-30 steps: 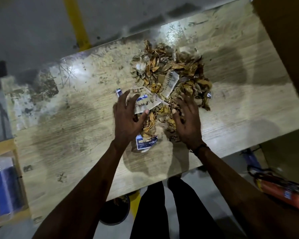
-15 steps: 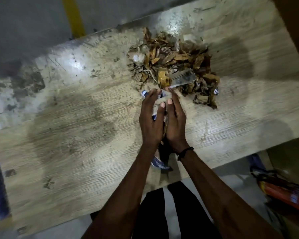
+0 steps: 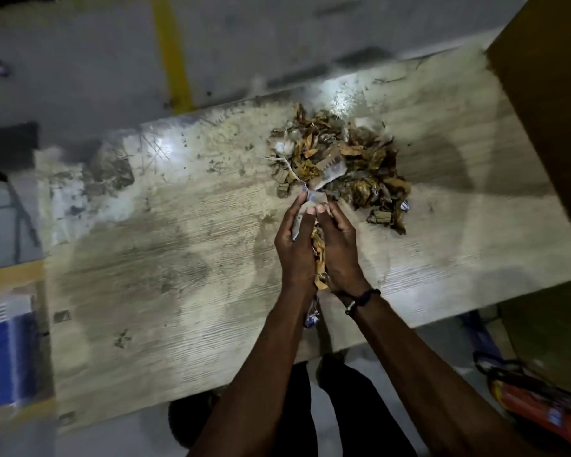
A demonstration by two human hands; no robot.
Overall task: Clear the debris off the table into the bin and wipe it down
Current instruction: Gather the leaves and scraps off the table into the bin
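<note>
Hands (image 3: 317, 245) cupped together around debris handful (image 3: 318, 255), leaf pile (image 3: 340, 166) beyond, dusty table (image 3: 178, 258)

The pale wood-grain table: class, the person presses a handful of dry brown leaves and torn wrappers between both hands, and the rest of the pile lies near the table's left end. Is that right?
One detail is wrong. The head view shows the remaining pile of dry brown leaves and torn wrappers toward the right end of the pale wood-grain table, not the left. The left hand and right hand do press a handful between them.

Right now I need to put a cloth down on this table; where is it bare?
The table is bare between the hands and the dirt patch at its left end, and right of the leaf pile toward the cardboard box. The middle far edge is crowded.
</note>
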